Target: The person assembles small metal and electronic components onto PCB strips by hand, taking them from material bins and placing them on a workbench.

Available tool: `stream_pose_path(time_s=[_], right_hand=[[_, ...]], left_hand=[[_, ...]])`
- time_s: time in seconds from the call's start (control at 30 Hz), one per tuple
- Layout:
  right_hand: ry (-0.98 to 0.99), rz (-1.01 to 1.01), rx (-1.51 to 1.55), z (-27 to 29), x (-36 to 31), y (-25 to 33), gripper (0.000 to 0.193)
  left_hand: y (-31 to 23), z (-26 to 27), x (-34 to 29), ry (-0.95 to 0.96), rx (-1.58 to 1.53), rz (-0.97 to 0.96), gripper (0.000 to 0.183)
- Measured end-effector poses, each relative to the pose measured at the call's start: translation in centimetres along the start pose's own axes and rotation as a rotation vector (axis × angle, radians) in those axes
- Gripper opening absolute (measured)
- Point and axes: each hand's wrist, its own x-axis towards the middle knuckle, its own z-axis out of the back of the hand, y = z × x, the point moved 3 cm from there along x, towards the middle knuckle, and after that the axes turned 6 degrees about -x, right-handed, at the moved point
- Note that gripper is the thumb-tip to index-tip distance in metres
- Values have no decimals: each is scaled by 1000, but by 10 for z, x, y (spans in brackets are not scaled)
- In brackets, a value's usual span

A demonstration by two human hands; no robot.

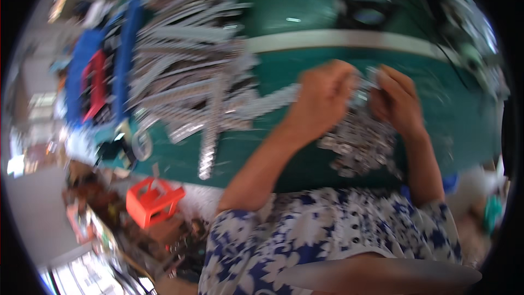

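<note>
My left hand [326, 88] is closed, and a pale, silvery flat strip [277, 100] runs out from it toward the left. Close by on the right, my right hand [397, 97] has its fingers pressed together. Something small and shiny shows in the gap between both hands, too blurred to name. Below them lies a heap of small silvery pieces [363, 145] on the green table [297, 158]. To the left spreads a large pile of long silvery strips [188, 65], and one strip [209, 136] sticks out toward the near edge.
Blue bins [129, 49] and a red container [97, 84] stand past the strips at left. A roll of tape [142, 145] rests near the table's left corner. A whitish bar [333, 40] crosses the table, with a black object [365, 8] beyond. An orange stool [153, 201] stands on the floor.
</note>
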Motion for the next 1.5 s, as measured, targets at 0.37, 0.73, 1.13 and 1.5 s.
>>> stream_pose_path(time_s=[0.37,0.73,1.13,1.5], right_hand=[[88,478,-631,-17,-18,-5,25],[-100,29,-357,17,-5,13,33],[-154,240,-510,21,-1,16,33],[137,279,-610,24,-7,22,35]], left_hand=[[-10,-27,5,-162,316,-375,12],[6,-32,3,-155,131,-350,17],[3,-23,8,-143,143,-263,14],[0,-25,0,196,-95,2,20]])
